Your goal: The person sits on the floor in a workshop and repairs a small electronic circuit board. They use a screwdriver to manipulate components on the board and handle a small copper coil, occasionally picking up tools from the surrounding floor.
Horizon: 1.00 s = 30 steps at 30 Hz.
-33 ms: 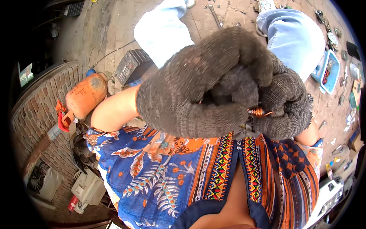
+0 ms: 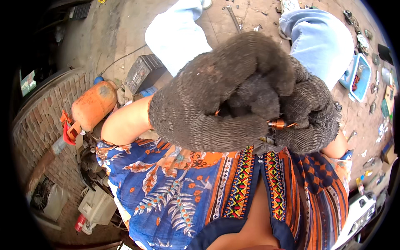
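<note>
Both my hands wear dark grey, grimy knitted gloves and are held close together in front of my chest. Between them shows a small copper-coloured wire coil [image 2: 276,124], with a loose wire end curling toward the right glove. My left hand [image 2: 225,96] curls its fingers and thumb around at the coil's left end. On the other side, my right hand [image 2: 312,110] is closed with bent fingers at the coil's wire end. A dull metal piece [image 2: 266,146] pokes out below the left thumb. Gloved fingers hide most of what is gripped.
A wrench [image 2: 234,18] lies on the ground ahead, beyond my jeans-covered legs. To the right stands a blue plastic basket [image 2: 361,79] among scattered small parts. An orange gas cylinder [image 2: 94,105] and a grey boxy device [image 2: 142,73] are at the left, near a brick wall.
The copper coil has shifted slightly left and down and looks turned a little. Both gloved hands are marginally lower, still closed together.
</note>
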Each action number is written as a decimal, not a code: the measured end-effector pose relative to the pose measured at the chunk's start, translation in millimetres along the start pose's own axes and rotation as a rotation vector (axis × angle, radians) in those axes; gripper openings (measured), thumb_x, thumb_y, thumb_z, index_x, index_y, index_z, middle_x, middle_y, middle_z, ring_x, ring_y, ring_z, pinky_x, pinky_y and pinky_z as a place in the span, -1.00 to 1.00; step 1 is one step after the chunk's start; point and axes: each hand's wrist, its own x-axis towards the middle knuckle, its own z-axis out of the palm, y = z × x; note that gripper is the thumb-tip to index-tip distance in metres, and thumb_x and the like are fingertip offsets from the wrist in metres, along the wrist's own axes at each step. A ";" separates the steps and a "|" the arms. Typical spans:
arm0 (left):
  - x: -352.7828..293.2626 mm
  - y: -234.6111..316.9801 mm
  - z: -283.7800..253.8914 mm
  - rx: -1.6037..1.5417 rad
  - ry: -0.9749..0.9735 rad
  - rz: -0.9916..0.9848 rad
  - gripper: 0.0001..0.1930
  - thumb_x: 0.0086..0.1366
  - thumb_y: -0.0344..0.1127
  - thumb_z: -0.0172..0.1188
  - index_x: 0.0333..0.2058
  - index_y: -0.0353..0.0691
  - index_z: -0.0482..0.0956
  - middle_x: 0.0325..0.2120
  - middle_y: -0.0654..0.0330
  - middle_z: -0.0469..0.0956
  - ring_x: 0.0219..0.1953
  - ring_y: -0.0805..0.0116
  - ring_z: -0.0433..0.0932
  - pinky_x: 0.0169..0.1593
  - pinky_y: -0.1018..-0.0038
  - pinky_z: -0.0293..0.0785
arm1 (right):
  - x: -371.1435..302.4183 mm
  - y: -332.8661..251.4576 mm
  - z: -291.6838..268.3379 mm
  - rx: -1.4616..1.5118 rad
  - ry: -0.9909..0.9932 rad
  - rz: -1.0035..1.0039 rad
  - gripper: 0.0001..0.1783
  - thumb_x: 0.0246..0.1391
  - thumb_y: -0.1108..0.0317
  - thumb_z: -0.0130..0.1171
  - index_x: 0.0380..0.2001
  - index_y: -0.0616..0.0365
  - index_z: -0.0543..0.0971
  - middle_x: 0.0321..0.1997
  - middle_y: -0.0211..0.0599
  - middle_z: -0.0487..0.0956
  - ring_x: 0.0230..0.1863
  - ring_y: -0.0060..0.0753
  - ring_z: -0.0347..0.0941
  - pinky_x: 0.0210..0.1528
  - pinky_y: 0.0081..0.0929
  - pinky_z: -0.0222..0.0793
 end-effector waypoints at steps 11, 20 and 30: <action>-2.5 -7.7 -0.7 0.097 0.025 0.047 -0.63 0.18 -0.54 0.04 -0.02 -0.30 0.27 -0.41 0.25 0.46 -0.47 0.53 0.44 -0.41 0.56 0.39 | 12.0 14.3 -12.1 0.155 -0.209 -0.255 -0.73 -0.13 0.37 0.37 -0.30 0.10 0.55 -0.37 -0.40 0.51 -0.29 -0.48 0.38 -0.24 -0.49 0.31; -10.8 -2.7 -16.3 0.606 0.031 -0.277 -0.57 0.10 -0.57 0.13 0.00 -0.30 0.38 -0.46 0.29 0.44 -0.52 0.55 0.37 -0.48 0.60 0.32 | 25.1 -25.6 -22.6 0.207 -0.272 0.766 -0.66 -0.10 0.37 0.35 -0.20 0.13 0.54 -0.54 -0.47 0.35 -0.50 -0.58 0.16 -0.43 -0.61 0.20; -9.4 -0.9 -17.2 0.865 0.079 -0.113 -0.46 0.02 -0.34 0.20 0.04 -0.28 0.35 -0.43 -0.02 0.53 -0.39 -0.05 0.53 -0.35 0.22 0.46 | 7.1 -18.5 -0.4 0.346 0.045 0.418 -0.46 0.00 0.51 0.26 0.07 0.18 0.33 -0.21 -0.39 0.48 -0.24 -0.61 0.42 -0.19 -0.56 0.40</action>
